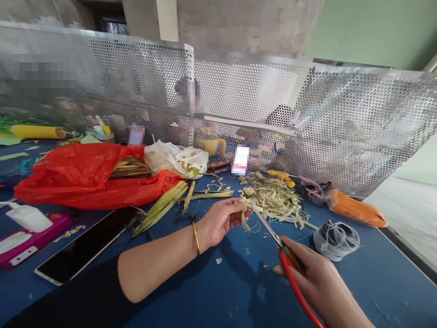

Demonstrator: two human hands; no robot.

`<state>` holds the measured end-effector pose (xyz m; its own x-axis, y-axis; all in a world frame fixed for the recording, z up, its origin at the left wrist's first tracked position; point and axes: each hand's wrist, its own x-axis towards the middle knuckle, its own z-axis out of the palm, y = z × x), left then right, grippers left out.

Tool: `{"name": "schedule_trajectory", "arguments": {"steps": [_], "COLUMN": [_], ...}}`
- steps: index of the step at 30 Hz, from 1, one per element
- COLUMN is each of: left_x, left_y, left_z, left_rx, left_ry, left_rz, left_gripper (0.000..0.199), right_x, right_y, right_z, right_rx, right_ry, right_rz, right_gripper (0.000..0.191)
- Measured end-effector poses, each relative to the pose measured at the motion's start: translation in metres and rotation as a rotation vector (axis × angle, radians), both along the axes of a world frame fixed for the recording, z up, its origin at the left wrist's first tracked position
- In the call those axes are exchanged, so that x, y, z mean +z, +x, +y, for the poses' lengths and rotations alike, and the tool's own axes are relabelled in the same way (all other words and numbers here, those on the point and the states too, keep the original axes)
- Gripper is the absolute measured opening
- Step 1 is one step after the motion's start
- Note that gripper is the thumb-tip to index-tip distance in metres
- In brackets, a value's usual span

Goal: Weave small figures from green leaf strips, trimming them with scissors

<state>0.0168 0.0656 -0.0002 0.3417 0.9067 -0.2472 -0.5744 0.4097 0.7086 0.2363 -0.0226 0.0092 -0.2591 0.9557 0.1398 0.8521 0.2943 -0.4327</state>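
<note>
My left hand [220, 221], with a gold bangle at its wrist, pinches a small bunch of pale green corn husk [244, 210] between thumb and fingers. My right hand [316, 273] is wrapped round a pair of scissors [269, 228] with red and yellow handles. Their blades point up and left, and the tips reach the husk at my left fingertips. Whether the tips close on it cannot be made out. Just behind spreads a pile of husk scraps [278, 198]. Longer husk leaves [162, 207] lie to the left of my left hand.
On the blue table, a red plastic bag [78, 168] and a white bag [174, 157] hold husks. Left are a dark tablet [90, 243] and a magenta power strip [37, 239]. Grey cord [336, 241] and an orange packet [357, 209] lie right. A perforated metal screen [235, 86] stands behind.
</note>
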Motion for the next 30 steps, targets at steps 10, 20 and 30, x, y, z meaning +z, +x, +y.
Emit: {"name": "schedule_trajectory", "arguments": {"steps": [10, 20, 30], "left_x": [0.006, 0.010, 0.004], "left_y": [-0.003, -0.003, -0.002], "left_z": [0.000, -0.002, -0.002], "left_rx": [0.057, 0.009, 0.013], "left_ry": [-0.086, -0.035, -0.045], "left_rz": [0.006, 0.060, 0.128], "left_gripper": [0.009, 0.015, 0.017], "right_x": [-0.007, -0.026, -0.026], "right_y": [0.006, 0.004, 0.003], "right_z": [0.007, 0.006, 0.008], "right_rx": [-0.155, 0.157, 0.214], "right_ry": [-0.017, -0.011, -0.054], "right_rz": [-0.093, -0.479, -0.464], "right_gripper": [0.046, 0.043, 0.040]}}
